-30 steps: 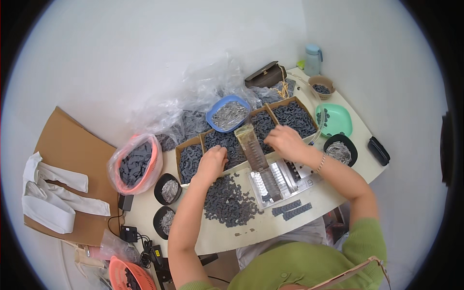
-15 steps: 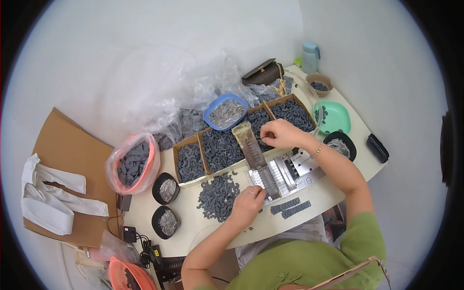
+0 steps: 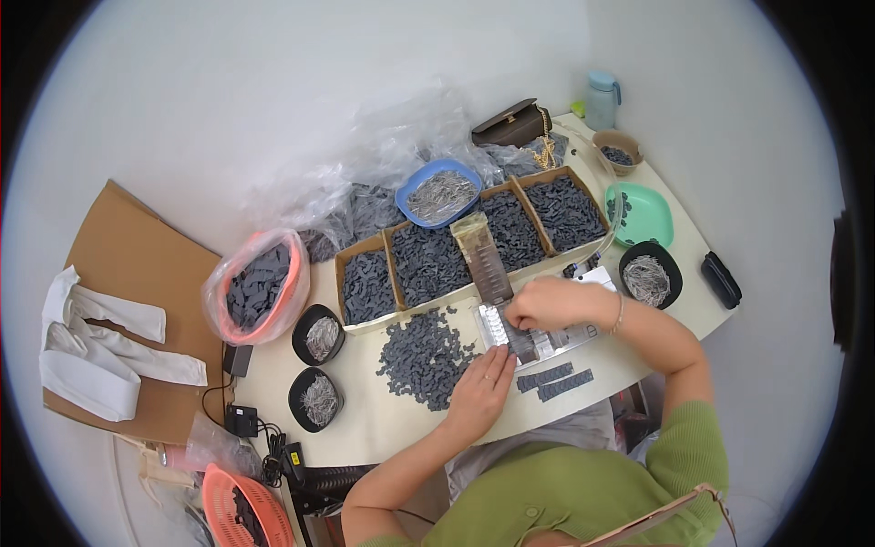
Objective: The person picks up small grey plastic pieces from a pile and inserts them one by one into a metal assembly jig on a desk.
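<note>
Left grip (image 3: 483,392) and right grip (image 3: 550,304) sit at the metal fixture (image 3: 556,343), their holds unclear.

Off-white table (image 3: 383,442). On it: heap of grey pieces (image 3: 425,360); right of that, metal jig (image 3: 576,339), two grey strips (image 3: 565,386) just in front. Divided box (image 3: 437,299) behind heap. Left: two black bowls (image 3: 297,407), pink basket (image 3: 296,273). Right: third black bowl (image 3: 674,271), green dish (image 3: 653,219), jug (image 3: 602,104), black case (image 3: 721,281).

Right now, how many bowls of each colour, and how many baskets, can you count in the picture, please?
Black bowls: 3
Blue bowl: 1
Green bowl: 1
Brown bowl: 1
Baskets: 2
Total: 8
</note>
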